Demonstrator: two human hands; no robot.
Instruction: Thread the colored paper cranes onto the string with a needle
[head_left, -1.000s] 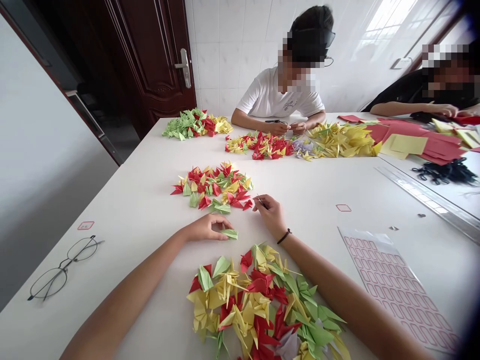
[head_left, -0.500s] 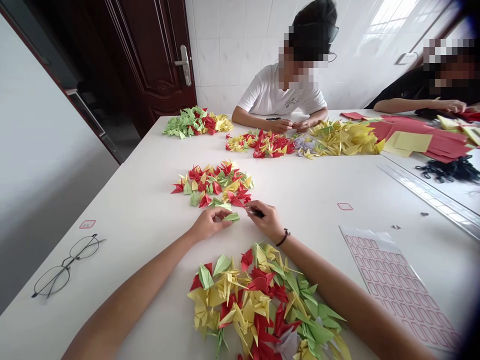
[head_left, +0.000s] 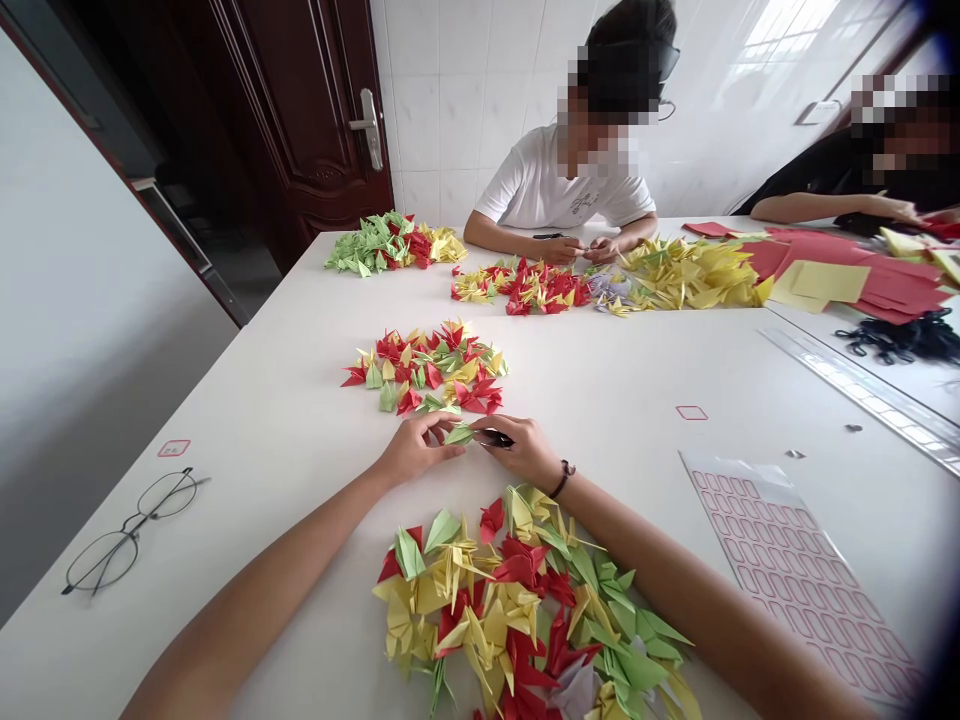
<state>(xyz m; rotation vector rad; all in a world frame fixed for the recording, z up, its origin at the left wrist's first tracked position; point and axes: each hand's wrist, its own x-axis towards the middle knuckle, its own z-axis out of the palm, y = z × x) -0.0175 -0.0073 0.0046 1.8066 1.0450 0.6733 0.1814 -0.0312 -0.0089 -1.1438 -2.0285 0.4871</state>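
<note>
The left hand (head_left: 416,448) pinches a green paper crane (head_left: 459,434) just beside the right hand (head_left: 521,450), which is closed on a small dark tool (head_left: 495,438); pressing too hard could tear the paper. A heap of paper cranes (head_left: 424,368) lies at 12 o'clock on the white bench (head_left: 262,450), with a dark wooden door (head_left: 300,100) beyond.

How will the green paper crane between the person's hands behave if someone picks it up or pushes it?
The green origami crane is probably light, being folded thin paper, so a push may slide it easily. Its pointed wings look fragile and would likely bend under pressure.
</note>
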